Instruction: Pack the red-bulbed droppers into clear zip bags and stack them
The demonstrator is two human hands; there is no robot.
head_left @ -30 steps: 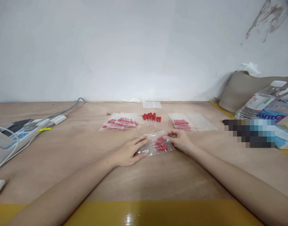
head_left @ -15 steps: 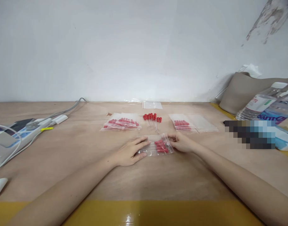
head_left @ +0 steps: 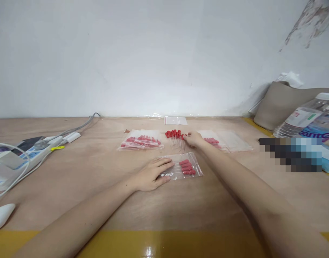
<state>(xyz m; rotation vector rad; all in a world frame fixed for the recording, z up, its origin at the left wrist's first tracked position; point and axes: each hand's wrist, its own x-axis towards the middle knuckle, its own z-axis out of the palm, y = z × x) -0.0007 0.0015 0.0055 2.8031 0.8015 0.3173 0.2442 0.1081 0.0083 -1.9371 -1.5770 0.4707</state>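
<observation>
A person's left hand [head_left: 149, 175] lies flat, fingers spread, pinning a clear bag [head_left: 182, 169] whose long axis runs left to right. Its red-capped droppers [head_left: 187, 167] lie caps rightward. The right hand [head_left: 193, 139] pinches one of the loose droppers [head_left: 175, 137] standing row-wise behind it.

A small packing workspace: a plywood counter [head_left: 99, 193] against a bare white wall [head_left: 126, 53], sorted bags of droppers [head_left: 141, 142] at twelve o'clock, power strip [head_left: 32, 152] at ten.

pixelated patch [head_left: 290, 154], water bottle [head_left: 301, 118] cut off right
</observation>
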